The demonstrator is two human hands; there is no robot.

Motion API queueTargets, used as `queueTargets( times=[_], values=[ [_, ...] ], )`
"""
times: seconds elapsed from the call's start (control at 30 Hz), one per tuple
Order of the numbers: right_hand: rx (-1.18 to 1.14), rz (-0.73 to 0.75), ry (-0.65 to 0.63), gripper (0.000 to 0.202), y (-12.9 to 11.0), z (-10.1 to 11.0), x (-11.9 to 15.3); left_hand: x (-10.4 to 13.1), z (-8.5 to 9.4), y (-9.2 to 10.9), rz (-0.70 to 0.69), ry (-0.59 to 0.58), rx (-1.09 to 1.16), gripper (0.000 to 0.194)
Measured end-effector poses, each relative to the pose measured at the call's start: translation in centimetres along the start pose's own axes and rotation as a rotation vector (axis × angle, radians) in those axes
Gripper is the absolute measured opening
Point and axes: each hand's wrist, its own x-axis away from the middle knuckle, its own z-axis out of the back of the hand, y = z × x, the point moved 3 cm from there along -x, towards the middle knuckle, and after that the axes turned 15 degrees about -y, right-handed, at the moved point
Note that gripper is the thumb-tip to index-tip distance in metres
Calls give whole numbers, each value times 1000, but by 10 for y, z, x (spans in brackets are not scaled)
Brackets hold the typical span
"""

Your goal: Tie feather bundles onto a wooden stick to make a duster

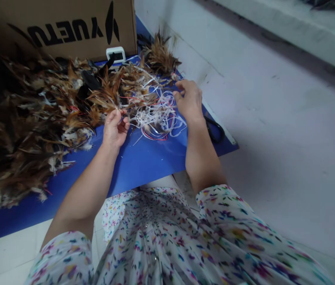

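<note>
My left hand point(116, 128) pinches the base of a brown feather bunch point(108, 93) at the edge of the pile. My right hand point(189, 99) is bent over the right side of a tangle of white ties point(158, 114), its thumb and forefinger apart with nothing seen between them. A few red strands run through the tangle. Brown and black feather bunches point(16, 134), some with pale bases, are heaped on the left. Another brown bunch point(160, 55) stands at the far end, beyond my right hand.
The blue tabletop point(146, 162) meets a pale wall point(274, 138) on the right. Black-handled scissors point(215, 130) lie by my right forearm. A cardboard box point(75, 23) and a small white device point(116, 55) stand at the back. A ledge point(298, 31) juts out at upper right.
</note>
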Motion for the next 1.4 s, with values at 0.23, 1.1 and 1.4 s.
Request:
queueTargets(
  times=[0.23,1.1,1.4],
  values=[
    [54,-50,-187,15,17,18,30,1,-4,-2,-5,-51,1,24],
    [-600,-224,-243,17,-1,41,35,2,-7,-2,5,-51,51,23],
    [-754,-85,-36,22,-16,57,23,2,-7,-3,6,-53,27,25]
  ],
)
